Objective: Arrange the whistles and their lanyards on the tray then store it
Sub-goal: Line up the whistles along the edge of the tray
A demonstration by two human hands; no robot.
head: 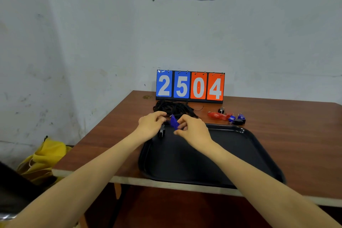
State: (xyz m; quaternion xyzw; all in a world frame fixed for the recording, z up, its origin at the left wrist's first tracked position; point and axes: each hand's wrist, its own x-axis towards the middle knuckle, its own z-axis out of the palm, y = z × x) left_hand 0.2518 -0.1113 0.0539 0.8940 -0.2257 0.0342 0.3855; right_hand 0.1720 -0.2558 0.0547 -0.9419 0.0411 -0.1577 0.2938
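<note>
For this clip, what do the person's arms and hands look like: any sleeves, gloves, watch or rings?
Both forearms are bare up to the frame edge, with no sleeve in view. The left hand and right hand wear no gloves, and no ring, watch or wristband shows on either. No markings are visible.

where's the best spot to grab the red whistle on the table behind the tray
Pinch the red whistle across its narrow body near its left end, coming down from above. It lies flat and lengthwise on the table, so its long sides are exposed front and back, and the left end is free, while blue whistles crowd its right end.
</note>
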